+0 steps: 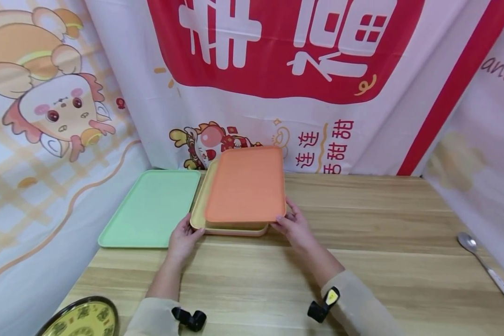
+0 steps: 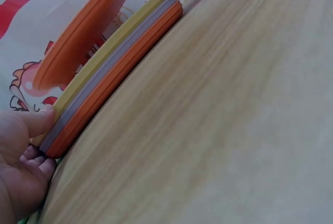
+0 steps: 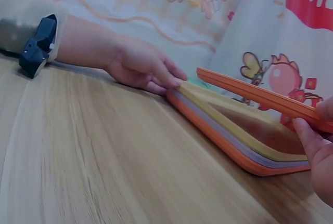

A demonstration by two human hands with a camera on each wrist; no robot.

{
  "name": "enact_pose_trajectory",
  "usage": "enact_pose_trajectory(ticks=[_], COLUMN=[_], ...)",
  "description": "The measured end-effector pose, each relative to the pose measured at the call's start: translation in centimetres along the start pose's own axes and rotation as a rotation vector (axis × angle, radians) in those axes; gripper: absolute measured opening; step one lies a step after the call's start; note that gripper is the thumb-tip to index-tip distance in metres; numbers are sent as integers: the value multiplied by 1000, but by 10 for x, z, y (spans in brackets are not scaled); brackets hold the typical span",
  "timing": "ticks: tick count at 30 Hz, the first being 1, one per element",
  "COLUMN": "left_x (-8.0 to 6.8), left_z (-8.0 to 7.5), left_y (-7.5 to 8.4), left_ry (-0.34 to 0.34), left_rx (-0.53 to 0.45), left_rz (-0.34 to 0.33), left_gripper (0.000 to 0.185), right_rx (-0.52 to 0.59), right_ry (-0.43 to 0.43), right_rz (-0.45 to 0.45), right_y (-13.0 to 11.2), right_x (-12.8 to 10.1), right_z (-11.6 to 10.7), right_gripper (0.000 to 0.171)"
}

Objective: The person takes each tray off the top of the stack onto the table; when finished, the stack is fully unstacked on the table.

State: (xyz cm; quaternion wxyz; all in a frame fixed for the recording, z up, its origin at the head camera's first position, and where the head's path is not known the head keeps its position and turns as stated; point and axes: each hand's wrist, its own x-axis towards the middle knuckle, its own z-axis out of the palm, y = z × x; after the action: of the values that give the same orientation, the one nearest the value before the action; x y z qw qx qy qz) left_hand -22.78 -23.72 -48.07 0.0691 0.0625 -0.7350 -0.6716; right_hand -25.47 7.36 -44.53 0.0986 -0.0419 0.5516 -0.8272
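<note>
Head view: right hand point(image 1: 295, 227) pinches the orange plastic tray point(image 1: 246, 185), tilting it off the stack at 12 o'clock; left hand point(image 1: 184, 237) grips the yellow tray point(image 1: 200, 205) beneath, steadying it.

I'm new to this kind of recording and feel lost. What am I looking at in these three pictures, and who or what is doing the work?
No machine here: a person works with bare hands, wearing one camera on the head and one on each wrist. The head view looks down at a wooden table. The right hand lifts an orange tray off a stack of trays, whose near corner the left hand holds. The wrist views show this from the side: the orange tray tilted up, the stack flat. A green tray lies beside the stack, a spoon at far right, a patterned plate at the near left corner.
</note>
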Motion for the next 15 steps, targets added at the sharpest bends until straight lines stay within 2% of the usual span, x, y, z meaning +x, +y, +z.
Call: enact_pose_trajectory(ticks=[4, 15], left_x=[-1, 1], left_z=[-2, -3], left_y=[1, 1], left_ry=[1, -4], left_rx=[13, 60], left_rz=[2, -70], left_gripper=[75, 79], right_rx=[3, 15], right_ry=[2, -30], right_rz=[14, -46], right_y=[-16, -38], right_x=[-9, -38], right_z=[-21, -87], right_gripper=[73, 70])
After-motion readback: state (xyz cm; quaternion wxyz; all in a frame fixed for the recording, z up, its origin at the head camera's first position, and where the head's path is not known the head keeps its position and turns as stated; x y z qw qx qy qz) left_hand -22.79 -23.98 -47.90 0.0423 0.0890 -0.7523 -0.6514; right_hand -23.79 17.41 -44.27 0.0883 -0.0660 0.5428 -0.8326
